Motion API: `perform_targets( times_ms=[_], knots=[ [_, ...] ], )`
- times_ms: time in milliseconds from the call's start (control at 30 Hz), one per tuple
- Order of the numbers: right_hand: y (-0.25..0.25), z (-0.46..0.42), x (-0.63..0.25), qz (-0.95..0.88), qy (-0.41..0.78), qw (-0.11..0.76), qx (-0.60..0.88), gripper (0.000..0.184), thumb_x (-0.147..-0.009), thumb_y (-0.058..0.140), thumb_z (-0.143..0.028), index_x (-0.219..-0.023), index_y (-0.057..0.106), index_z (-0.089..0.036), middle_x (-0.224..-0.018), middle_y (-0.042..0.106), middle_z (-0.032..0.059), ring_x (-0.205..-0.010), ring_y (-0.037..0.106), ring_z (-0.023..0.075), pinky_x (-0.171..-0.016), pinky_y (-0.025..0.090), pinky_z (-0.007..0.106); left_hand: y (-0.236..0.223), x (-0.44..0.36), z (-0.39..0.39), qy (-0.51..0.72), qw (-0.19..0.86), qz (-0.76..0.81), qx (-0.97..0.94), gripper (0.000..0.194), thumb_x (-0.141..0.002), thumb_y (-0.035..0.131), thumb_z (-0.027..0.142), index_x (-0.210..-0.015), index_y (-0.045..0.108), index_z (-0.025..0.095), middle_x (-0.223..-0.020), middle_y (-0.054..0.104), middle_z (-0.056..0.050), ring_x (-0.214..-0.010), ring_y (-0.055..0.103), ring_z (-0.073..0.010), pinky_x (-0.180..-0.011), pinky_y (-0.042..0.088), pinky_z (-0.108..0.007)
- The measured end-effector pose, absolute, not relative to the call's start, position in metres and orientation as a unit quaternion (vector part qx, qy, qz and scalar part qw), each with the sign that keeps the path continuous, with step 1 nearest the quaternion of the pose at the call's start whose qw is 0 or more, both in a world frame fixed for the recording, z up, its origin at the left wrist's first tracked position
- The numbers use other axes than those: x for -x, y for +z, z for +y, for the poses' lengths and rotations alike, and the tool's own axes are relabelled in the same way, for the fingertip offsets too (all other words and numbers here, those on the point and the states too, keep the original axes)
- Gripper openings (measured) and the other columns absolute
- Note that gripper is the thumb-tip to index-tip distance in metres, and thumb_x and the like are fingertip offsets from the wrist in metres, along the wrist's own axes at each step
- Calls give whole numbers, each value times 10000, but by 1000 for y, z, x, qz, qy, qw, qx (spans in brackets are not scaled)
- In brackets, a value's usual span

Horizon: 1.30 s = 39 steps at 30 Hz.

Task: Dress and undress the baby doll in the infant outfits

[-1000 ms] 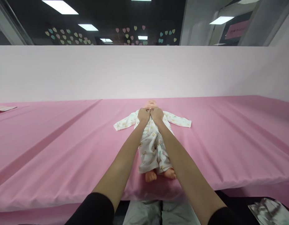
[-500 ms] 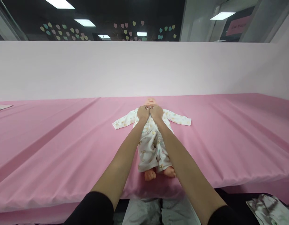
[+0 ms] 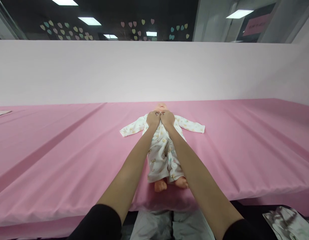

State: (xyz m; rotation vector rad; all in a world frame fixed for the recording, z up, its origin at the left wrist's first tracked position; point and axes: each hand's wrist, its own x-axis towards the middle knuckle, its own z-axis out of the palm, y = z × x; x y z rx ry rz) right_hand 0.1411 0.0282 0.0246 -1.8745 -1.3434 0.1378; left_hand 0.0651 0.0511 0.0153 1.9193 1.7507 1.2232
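Note:
A baby doll (image 3: 160,185) lies on its back with its feet toward me. It wears a white baby outfit (image 3: 158,160) with small printed figures, its sleeves spread out to both sides. At the neckline, just below the doll's chin, my left hand (image 3: 153,119) and my right hand (image 3: 167,118) meet side by side. Both have their fingers closed on the collar of the outfit. The fingertips are partly hidden, so the exact grip, and any fastener there, cannot be made out. My forearms pass over the doll's body and cover part of it.
A pink sheet (image 3: 69,150) with long creases covers the table, backed by a white wall (image 3: 119,71). Crumpled cloth (image 3: 291,222) lies at the lower right, below the table edge. A flat pale item (image 3: 1,112) sits at the far left.
The view has tilted very slightly. Both hands stay at the doll's collar, with no clear movement of the doll or the outfit.

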Motion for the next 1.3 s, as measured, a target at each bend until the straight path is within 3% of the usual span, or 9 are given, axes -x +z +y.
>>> perform_targets(
  times_ms=[200, 367, 567, 767, 933, 1033, 1200, 1300],
  knots=[
    [22, 30, -143, -542, 51, 399, 738, 280, -824, 422, -261, -985, 651, -239, -993, 669, 65, -958, 596, 225, -789, 441, 328, 16, -65, 50, 433, 132, 603, -657, 235, -792, 509, 322, -902, 694, 228, -918, 694, -44, -869, 613, -203, -710, 432, -268],
    [22, 18, -140, -558, 32, 394, 729, 307, -776, 459, -303, -1047, 568, -209, -960, 664, 66, -921, 591, 236, -774, 436, 340, 15, -59, 38, 464, 126, 584, -654, 260, -826, 449, 284, -942, 670, 209, -901, 691, -25, -860, 608, -157, -748, 418, -231],
    [16, -2, -132, -599, -13, 383, 703, 226, -747, 474, -262, -945, 544, -178, -976, 603, 78, -888, 564, 222, -770, 426, 321, 0, -38, 13, 454, 120, 571, -673, 226, -831, 454, 324, -874, 658, 236, -780, 661, 3, -770, 593, -156, -677, 401, -237],
    [-2, -13, -141, -619, -66, 441, 646, 232, -781, 489, -252, -945, 605, -137, -952, 596, 82, -929, 520, 197, -855, 387, 285, -6, -22, -6, 406, 74, 494, -765, 250, -865, 438, 344, -1002, 635, 275, -803, 577, -10, -786, 562, -149, -718, 402, -234],
    [-6, -16, -147, -595, -71, 482, 640, 198, -809, 453, -185, -807, 648, -150, -830, 613, 75, -837, 513, 205, -803, 389, 305, 18, -24, -6, 300, 74, 510, -803, 289, -873, 404, 322, -1082, 603, 297, -935, 608, -28, -848, 578, -179, -744, 416, -267],
    [-6, -16, -146, -573, -77, 504, 641, 165, -794, 474, -164, -747, 631, -147, -802, 587, 80, -830, 505, 211, -787, 389, 313, 34, -31, -1, 243, 105, 539, -799, 255, -827, 449, 297, -1013, 621, 281, -941, 653, -19, -882, 595, -200, -732, 421, -282],
    [-8, -16, -148, -535, -56, 557, 633, 146, -793, 484, -171, -677, 572, -165, -795, 549, 60, -749, 500, 180, -731, 400, 304, 36, -56, -2, 260, 80, 599, -753, 282, -826, 400, 325, -924, 618, 176, -957, 664, -115, -905, 609, -288, -740, 430, -365],
    [-8, -14, -152, -523, -31, 585, 619, 190, -816, 470, -207, -650, 557, -177, -756, 548, 43, -740, 508, 173, -723, 399, 298, 27, -65, -9, 291, 37, 600, -744, 349, -854, 358, 415, -928, 597, 172, -957, 664, -120, -891, 615, -297, -757, 432, -387]
  ],
)
